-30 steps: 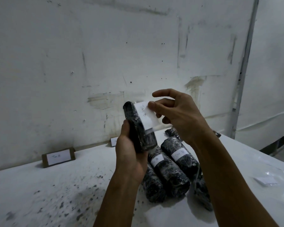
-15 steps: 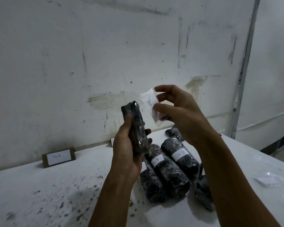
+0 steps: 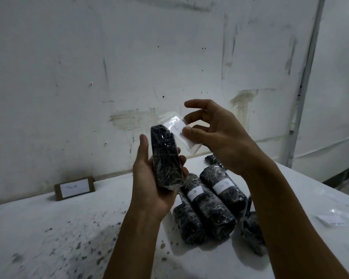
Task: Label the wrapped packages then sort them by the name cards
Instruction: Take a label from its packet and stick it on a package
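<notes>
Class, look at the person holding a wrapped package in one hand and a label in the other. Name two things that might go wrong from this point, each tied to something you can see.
1. The right hand pinches the label only at one edge, beside the package; the label might go on crooked or creased.
2. The left hand cradles the package upright in loosely curled fingers; the shiny wrap might slip, dropping it onto the packages on the table.

Two bare forearms, left grip (image 3: 151,184) and right grip (image 3: 220,135), no sleeves, rings or watch in view
</notes>
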`<state>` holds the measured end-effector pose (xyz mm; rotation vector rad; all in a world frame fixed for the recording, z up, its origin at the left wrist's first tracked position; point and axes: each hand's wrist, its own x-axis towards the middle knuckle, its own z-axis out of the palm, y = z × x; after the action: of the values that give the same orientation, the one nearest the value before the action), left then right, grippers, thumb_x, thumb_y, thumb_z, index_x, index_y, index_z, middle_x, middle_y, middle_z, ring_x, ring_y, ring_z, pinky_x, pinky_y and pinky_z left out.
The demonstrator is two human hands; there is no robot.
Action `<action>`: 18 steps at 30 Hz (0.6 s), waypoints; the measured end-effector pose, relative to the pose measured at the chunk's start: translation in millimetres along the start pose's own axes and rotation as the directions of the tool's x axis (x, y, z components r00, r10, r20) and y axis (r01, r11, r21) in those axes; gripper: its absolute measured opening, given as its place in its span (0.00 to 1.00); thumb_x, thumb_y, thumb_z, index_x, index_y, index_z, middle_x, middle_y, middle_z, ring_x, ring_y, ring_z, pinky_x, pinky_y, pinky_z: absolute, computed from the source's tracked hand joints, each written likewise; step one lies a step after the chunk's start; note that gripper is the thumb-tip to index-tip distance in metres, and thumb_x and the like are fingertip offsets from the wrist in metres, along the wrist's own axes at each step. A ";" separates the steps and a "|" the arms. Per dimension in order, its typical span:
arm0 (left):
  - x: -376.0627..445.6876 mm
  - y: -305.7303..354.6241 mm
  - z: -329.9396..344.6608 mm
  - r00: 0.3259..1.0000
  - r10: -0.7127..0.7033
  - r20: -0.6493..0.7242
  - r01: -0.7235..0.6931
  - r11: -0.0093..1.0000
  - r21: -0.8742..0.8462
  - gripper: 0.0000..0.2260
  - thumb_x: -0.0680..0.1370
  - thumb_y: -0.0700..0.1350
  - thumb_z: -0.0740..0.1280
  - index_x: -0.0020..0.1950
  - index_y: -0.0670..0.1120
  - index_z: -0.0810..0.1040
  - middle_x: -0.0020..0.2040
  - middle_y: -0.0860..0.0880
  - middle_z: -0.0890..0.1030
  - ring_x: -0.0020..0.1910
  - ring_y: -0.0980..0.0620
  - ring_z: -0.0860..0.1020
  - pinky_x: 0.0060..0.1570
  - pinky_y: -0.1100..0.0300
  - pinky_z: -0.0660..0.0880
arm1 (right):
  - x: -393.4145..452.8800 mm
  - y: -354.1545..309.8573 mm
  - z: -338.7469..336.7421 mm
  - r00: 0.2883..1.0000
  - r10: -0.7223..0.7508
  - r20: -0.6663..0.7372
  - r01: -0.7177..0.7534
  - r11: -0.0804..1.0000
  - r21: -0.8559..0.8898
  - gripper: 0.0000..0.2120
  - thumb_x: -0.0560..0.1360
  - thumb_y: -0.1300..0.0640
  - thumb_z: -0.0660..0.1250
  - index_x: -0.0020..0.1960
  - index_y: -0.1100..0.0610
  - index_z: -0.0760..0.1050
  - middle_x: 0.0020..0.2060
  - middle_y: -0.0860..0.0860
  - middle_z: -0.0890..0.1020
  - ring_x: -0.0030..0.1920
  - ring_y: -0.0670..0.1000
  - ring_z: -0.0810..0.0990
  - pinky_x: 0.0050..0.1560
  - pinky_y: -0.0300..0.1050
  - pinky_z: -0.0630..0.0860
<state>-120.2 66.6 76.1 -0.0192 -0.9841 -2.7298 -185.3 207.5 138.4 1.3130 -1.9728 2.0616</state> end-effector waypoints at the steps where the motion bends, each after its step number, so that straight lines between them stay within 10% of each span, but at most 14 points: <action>1: 0.7 -0.5 0.5 1.000 0.025 0.004 -0.025 1.000 0.015 0.26 0.80 0.64 0.63 0.64 0.44 0.80 0.52 0.43 0.80 0.42 0.48 0.80 0.37 0.56 0.79 | 0.2 -0.3 1.7 1.000 0.008 -0.009 -0.008 1.000 -0.003 0.25 0.75 0.67 0.72 0.69 0.57 0.72 0.47 0.54 0.81 0.43 0.51 0.84 0.47 0.42 0.80; 6: 0.3 -2.7 5.7 0.987 0.148 0.064 -0.157 0.973 0.169 0.24 0.83 0.61 0.55 0.70 0.49 0.78 0.63 0.45 0.84 0.60 0.46 0.81 0.58 0.50 0.74 | 2.2 3.2 9.3 0.993 0.106 -0.050 -0.105 0.994 0.019 0.24 0.74 0.65 0.74 0.68 0.58 0.73 0.39 0.53 0.83 0.42 0.52 0.84 0.48 0.49 0.83; 18: -1.1 -6.1 10.8 0.944 0.316 0.092 -0.328 0.889 0.319 0.23 0.82 0.56 0.57 0.73 0.49 0.73 0.64 0.46 0.83 0.64 0.45 0.81 0.64 0.46 0.77 | 3.6 8.4 16.5 0.951 0.278 -0.135 -0.277 0.961 0.023 0.24 0.73 0.58 0.77 0.66 0.54 0.74 0.48 0.57 0.87 0.51 0.56 0.86 0.58 0.56 0.81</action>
<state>-121.2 78.2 80.5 -0.1612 -1.3091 -2.2445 -183.0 190.2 131.1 0.9072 -2.1995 2.2005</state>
